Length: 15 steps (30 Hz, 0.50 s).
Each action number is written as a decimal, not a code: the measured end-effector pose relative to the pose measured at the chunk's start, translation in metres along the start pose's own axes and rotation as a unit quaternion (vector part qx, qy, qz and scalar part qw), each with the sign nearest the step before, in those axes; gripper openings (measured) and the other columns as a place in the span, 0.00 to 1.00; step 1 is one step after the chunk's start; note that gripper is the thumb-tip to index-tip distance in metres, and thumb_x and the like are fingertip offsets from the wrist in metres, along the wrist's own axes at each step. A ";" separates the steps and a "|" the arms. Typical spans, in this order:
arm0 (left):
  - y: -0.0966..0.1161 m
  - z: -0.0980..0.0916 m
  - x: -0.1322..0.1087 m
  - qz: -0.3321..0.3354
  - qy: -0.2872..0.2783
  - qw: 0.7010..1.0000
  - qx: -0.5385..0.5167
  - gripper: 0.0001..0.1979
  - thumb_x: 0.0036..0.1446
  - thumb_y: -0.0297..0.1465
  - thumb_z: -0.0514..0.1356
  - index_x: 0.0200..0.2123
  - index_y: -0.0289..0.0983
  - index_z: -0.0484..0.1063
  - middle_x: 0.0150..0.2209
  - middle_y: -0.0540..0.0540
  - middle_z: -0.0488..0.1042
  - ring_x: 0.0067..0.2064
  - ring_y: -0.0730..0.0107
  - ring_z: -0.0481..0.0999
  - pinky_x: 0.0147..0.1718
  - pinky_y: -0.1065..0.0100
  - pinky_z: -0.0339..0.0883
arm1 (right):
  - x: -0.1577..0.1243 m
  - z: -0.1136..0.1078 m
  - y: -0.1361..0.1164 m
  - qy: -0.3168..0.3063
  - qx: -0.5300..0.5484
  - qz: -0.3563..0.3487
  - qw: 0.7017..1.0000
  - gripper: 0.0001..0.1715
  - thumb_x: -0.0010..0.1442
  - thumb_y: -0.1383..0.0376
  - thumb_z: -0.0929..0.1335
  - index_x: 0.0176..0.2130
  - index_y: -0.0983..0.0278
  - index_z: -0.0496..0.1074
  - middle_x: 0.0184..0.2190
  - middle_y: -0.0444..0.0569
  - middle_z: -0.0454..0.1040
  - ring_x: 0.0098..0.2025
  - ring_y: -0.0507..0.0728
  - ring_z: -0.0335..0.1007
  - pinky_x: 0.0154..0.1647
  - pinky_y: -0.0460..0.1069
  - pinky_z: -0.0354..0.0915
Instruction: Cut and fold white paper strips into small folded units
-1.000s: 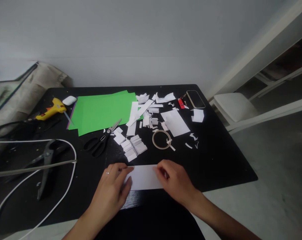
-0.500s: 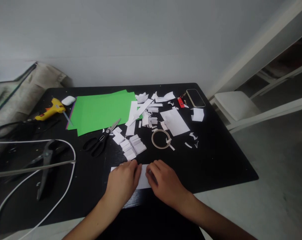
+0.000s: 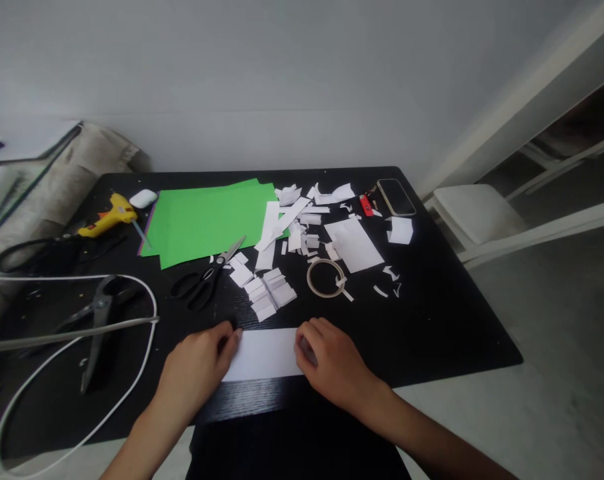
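Observation:
A white paper strip (image 3: 266, 353) lies flat near the table's front edge, between my two hands. My left hand (image 3: 199, 363) rests at the strip's left end, its fingers curled together and thumb tip near the top left corner. At the right end my right hand (image 3: 329, 360) has its fingers bent and pressed on the paper. Just beyond the strip sit folded white paper pieces (image 3: 276, 293). Black-handled scissors (image 3: 207, 277) lie to their left, and a beige ring (image 3: 326, 278) to their right.
Green sheets (image 3: 212, 220), a yellow glue gun (image 3: 113, 215), large shears (image 3: 99, 320) and a white cable (image 3: 149, 333) occupy the left. White scraps, a paper sheet (image 3: 356, 245), a red lighter (image 3: 366, 205) and a phone (image 3: 397, 197) lie at the back right.
My left hand has moved left along the paper strip, uncovering its middle. My right hand stays at the right end. The view has shifted slightly.

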<state>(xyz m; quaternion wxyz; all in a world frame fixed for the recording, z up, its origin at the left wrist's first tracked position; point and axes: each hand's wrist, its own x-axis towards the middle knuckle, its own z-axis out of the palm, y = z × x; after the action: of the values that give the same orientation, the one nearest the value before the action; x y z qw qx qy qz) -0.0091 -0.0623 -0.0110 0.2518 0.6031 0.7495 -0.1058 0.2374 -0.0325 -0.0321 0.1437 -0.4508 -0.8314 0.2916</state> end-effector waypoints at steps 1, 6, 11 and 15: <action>-0.005 0.000 0.001 -0.002 0.002 1.000 -0.008 0.19 0.72 0.43 0.46 0.37 0.43 0.72 0.35 0.44 0.83 0.41 0.49 0.84 0.32 0.63 0.59 | 0.000 0.000 0.000 -0.001 0.001 0.000 1.000 0.08 0.63 0.75 0.67 0.34 0.63 0.68 0.32 0.46 0.72 0.34 0.56 0.69 0.35 0.50 0.64; -0.025 0.001 0.003 -0.007 0.013 0.999 -0.047 0.20 0.69 0.45 0.45 0.35 0.43 0.72 0.35 0.43 0.83 0.41 0.48 0.83 0.35 0.62 0.61 | 0.001 -0.002 -0.001 -0.008 0.003 0.003 1.000 0.08 0.62 0.75 0.68 0.34 0.63 0.68 0.32 0.46 0.73 0.34 0.56 0.69 0.34 0.50 0.64; -0.030 -0.001 0.003 -0.004 0.022 0.996 -0.083 0.20 0.67 0.46 0.46 0.32 0.43 0.70 0.32 0.44 0.82 0.38 0.50 0.82 0.35 0.62 0.60 | 0.001 -0.004 0.000 -0.011 0.002 0.004 1.000 0.08 0.62 0.75 0.68 0.34 0.63 0.69 0.32 0.47 0.74 0.35 0.56 0.70 0.35 0.50 0.65; -0.033 0.000 0.004 -0.014 0.041 0.995 -0.094 0.20 0.66 0.46 0.46 0.28 0.43 0.67 0.26 0.46 0.78 0.32 0.55 0.79 0.33 0.63 0.58 | -0.001 -0.006 0.009 -0.014 0.050 -0.045 0.998 0.03 0.65 0.71 0.71 0.40 0.64 0.74 0.36 0.48 0.75 0.37 0.56 0.73 0.38 0.51 0.69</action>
<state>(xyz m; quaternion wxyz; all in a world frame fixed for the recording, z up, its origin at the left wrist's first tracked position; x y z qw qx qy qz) -0.0416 -0.0675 -0.0175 0.2748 0.5698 0.7744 -0.0140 0.2465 -0.0275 -0.0330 0.1675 -0.4012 -0.8369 0.3324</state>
